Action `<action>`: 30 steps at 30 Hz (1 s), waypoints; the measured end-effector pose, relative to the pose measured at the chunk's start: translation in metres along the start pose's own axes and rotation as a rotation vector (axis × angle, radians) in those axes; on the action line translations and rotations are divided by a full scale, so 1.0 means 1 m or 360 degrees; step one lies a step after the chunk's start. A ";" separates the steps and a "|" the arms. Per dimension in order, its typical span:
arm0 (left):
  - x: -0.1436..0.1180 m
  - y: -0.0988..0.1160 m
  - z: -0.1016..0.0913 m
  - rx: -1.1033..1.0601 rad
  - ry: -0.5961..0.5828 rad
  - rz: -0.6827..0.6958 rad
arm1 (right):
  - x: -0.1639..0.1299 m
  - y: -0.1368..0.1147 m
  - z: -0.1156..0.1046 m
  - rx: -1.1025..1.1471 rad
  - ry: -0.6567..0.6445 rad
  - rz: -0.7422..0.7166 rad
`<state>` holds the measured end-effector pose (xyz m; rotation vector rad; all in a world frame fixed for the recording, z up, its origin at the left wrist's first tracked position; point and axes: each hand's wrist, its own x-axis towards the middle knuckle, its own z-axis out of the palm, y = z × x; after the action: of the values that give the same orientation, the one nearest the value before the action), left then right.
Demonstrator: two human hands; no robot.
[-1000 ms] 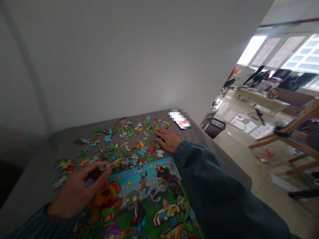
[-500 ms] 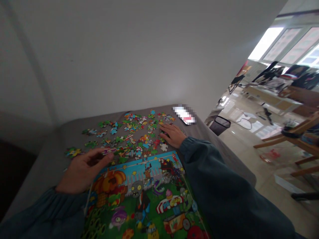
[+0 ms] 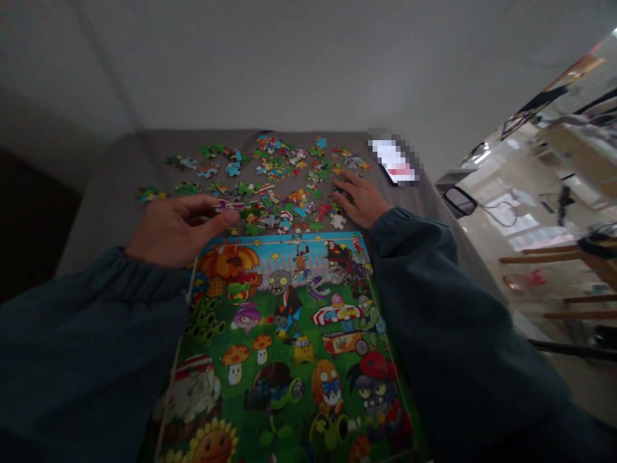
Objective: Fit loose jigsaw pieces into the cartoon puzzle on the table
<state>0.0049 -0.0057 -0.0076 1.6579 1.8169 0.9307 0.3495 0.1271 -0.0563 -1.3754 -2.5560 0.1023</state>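
Puzzle piece (image 3: 229,206) pinched in left hand (image 3: 168,228), right hand (image 3: 364,200) loosely spread beside loose pieces (image 3: 274,168), dark bin (image 3: 460,200), contents unclear

Looks like you're in home tbh, lived-in room, can't tell exactly which one. Grey cloth (image 3: 113,186) draped over surface in front of you, plain pale wall (image 3: 250,71) right behind it. Cartoon jigsaw board (image 3: 299,321) near you, loose puzzle pieces (image 3: 272,170) beyond, phone (image 3: 393,161) at far right: pretty homey leisure stuff. Off to your right, shiny pale floor (image 3: 486,241), loose cable (image 3: 504,207), dark-rimmed basket or bin (image 3: 459,200), wooden furniture legs (image 3: 542,258). Farther off, low pale bench-like piece (image 3: 576,154), clutter on it, kinda blurry.
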 end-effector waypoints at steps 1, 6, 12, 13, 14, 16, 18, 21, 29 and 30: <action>0.000 -0.001 0.001 -0.0011 0.0017 0.0010 | 0.000 0.002 0.000 0.0008 -0.0002 -0.0014; 0.000 -0.001 0.003 -0.0094 0.0047 0.0079 | 0.001 0.005 0.000 0.0019 0.0014 -0.0075; 0.001 0.002 -0.002 -0.0072 0.0076 0.0078 | 0.000 0.002 -0.002 0.0020 0.0041 -0.0090; 0.001 0.002 -0.003 -0.0069 0.0083 0.0094 | 0.000 0.001 -0.003 0.0018 0.0035 -0.0087; 0.001 0.001 -0.003 -0.0069 0.0093 0.0118 | 0.000 0.001 -0.003 0.0015 0.0023 -0.0083; 0.002 -0.001 -0.003 -0.0073 0.0092 0.0167 | -0.001 0.001 -0.004 0.0011 -0.0009 -0.0075; 0.002 -0.003 -0.003 -0.0100 0.0075 0.0187 | 0.000 0.000 -0.004 0.0008 -0.0027 -0.0071; 0.002 -0.002 -0.004 -0.0230 -0.0039 0.0089 | 0.000 -0.002 -0.004 -0.0001 -0.0017 -0.0060; 0.005 0.000 -0.008 -0.0406 -0.0351 -0.0090 | -0.001 -0.008 -0.001 -0.0015 0.0008 -0.0019; 0.005 -0.001 -0.008 -0.0394 -0.0347 -0.0080 | -0.001 -0.008 -0.001 -0.0014 0.0015 -0.0020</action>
<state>-0.0021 -0.0017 -0.0025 1.4899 1.5258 0.8769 0.3436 0.1219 -0.0545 -1.3594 -2.5602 0.0822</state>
